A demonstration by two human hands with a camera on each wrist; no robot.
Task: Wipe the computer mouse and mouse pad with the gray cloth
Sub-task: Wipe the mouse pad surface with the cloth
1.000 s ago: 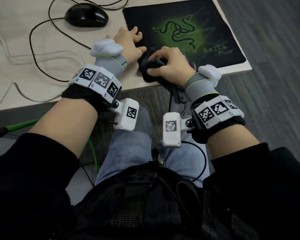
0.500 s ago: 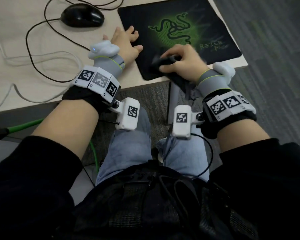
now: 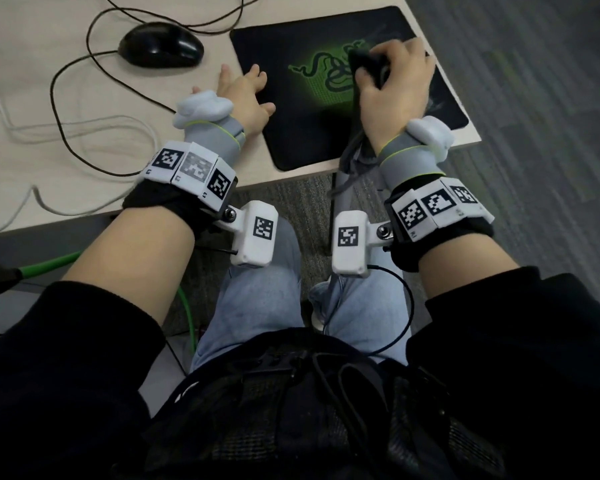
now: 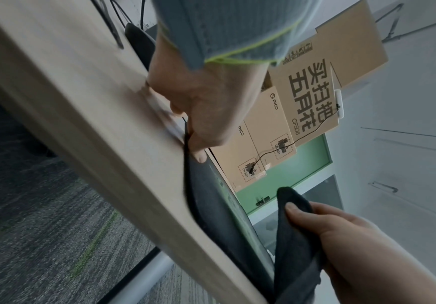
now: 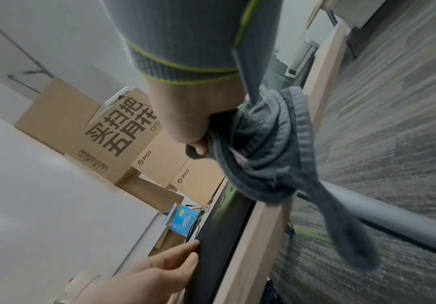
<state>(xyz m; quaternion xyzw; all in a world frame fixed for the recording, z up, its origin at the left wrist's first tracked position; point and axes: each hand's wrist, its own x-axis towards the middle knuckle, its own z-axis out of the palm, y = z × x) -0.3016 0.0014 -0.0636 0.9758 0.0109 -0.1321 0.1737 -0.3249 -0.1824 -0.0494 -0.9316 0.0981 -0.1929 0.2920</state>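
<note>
A black mouse pad (image 3: 284, 98) with a green snake logo lies at the desk's front right corner. My right hand (image 3: 392, 81) grips the bunched gray cloth (image 3: 368, 69) and presses it on the pad's middle right, over the logo; the cloth's tail (image 5: 346, 226) hangs past the desk edge. My left hand (image 3: 245, 93) lies open with fingers spread, its fingertips (image 4: 198, 156) holding down the pad's left edge (image 4: 188, 185). The black wired mouse (image 3: 160, 45) sits on the desk to the left of the pad, untouched.
Black and white cables (image 3: 70, 109) loop over the light wood desk (image 3: 49, 168) left of my hands. Cardboard boxes (image 4: 312, 98) stand behind the desk. Gray carpet (image 3: 534, 64) lies to the right, and a gray table leg (image 5: 393, 218) runs under the corner.
My right hand has slid the cloth from the pad's near edge up and to the right across the logo. The left hand has stayed at the pad's left edge.
</note>
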